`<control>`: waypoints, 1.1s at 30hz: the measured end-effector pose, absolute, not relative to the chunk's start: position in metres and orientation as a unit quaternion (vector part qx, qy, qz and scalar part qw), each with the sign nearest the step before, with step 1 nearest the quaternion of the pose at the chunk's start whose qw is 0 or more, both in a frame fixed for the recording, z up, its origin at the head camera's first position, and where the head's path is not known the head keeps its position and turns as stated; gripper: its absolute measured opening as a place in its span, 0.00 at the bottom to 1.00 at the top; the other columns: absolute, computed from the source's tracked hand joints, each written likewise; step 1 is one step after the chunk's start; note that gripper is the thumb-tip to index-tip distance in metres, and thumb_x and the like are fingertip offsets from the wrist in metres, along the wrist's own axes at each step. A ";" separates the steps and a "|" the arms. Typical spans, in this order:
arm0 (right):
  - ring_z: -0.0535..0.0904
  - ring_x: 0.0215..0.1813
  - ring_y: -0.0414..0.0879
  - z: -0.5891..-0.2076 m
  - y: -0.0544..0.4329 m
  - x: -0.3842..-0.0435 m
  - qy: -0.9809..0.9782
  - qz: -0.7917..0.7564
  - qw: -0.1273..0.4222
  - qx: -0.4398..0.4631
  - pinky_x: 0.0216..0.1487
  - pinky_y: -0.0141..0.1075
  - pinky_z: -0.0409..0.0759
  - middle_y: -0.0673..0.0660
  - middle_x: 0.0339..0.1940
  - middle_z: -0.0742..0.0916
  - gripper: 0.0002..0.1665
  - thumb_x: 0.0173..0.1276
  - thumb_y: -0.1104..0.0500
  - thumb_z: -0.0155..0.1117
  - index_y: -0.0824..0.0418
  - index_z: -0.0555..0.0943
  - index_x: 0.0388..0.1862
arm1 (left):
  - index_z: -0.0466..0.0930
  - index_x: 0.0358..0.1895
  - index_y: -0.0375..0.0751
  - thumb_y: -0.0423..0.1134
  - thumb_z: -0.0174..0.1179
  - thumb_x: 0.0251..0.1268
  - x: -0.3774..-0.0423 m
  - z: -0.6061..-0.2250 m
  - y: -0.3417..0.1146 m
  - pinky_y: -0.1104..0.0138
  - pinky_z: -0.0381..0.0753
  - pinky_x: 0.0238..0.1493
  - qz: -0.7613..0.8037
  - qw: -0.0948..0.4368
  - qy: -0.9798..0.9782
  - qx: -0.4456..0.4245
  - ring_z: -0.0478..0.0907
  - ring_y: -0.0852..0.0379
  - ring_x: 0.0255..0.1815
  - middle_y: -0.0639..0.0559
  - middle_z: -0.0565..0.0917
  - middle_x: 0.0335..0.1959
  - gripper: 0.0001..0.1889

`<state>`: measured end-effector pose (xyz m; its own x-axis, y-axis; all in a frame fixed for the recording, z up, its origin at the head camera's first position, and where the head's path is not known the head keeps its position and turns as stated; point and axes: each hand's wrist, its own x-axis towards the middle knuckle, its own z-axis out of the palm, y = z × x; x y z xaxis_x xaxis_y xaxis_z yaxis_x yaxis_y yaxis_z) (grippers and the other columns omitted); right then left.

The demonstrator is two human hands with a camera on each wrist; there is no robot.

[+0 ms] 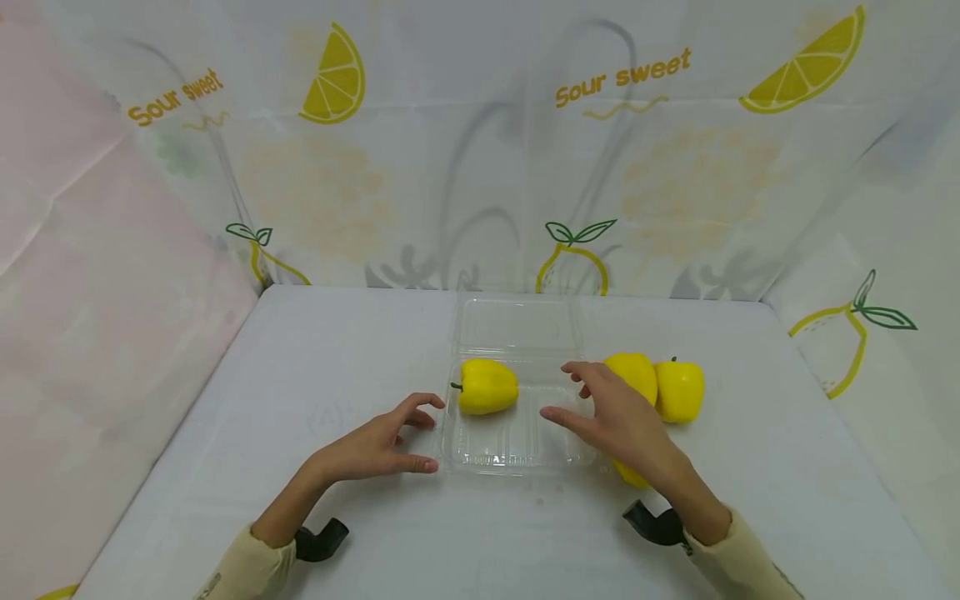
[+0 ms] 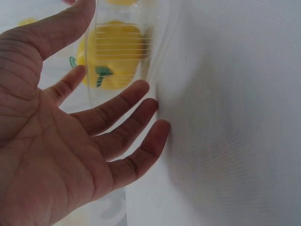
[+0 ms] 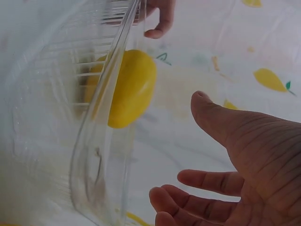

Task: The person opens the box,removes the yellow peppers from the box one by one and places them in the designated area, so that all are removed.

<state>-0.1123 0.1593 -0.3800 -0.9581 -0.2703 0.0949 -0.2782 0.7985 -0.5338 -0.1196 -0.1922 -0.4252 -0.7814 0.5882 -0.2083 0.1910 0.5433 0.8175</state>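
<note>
A yellow bell pepper [image 1: 487, 387] lies on its side in the left part of a clear plastic clamshell box [image 1: 517, 454], its stem pointing left. The box's lid [image 1: 517, 325] is folded back, away from me. My left hand [image 1: 378, 446] is at the box's left side, fingers spread and holding nothing; the left wrist view shows its palm and the pepper through the box wall. Over the box's right side is my right hand [image 1: 618, 417], thumb and fingers apart with nothing between them. It partly hides yellow peppers behind and below it.
To the right of the box are a yellow bell pepper [image 1: 680, 392], another yellow pepper [image 1: 633, 375] beside it, and a third yellow one [image 1: 632, 473] mostly behind the right wrist. A white cloth covers the table [image 1: 360, 350]. A lemon-printed curtain [image 1: 450, 167] hangs behind.
</note>
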 end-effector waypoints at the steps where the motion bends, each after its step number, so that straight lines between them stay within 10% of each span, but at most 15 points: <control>1: 0.79 0.49 0.46 -0.380 0.158 -0.113 -0.947 0.286 0.007 0.145 0.43 0.40 0.78 0.50 0.58 0.80 0.44 0.58 0.30 0.68 0.55 0.74 0.64 | 0.58 0.69 0.57 0.49 0.71 0.59 -0.119 -0.425 -0.192 0.47 0.70 0.59 0.418 0.237 0.846 0.230 0.71 0.49 0.63 0.47 0.76 0.60 0.39; 33: 0.79 0.52 0.51 -0.389 0.115 -0.121 -0.937 0.300 0.001 0.180 0.42 0.40 0.80 0.53 0.67 0.75 0.42 0.64 0.40 0.70 0.55 0.68 0.70 | 0.57 0.69 0.56 0.52 0.71 0.58 -0.120 -0.426 -0.192 0.48 0.71 0.58 0.414 0.232 0.847 0.239 0.71 0.50 0.63 0.49 0.76 0.59 0.39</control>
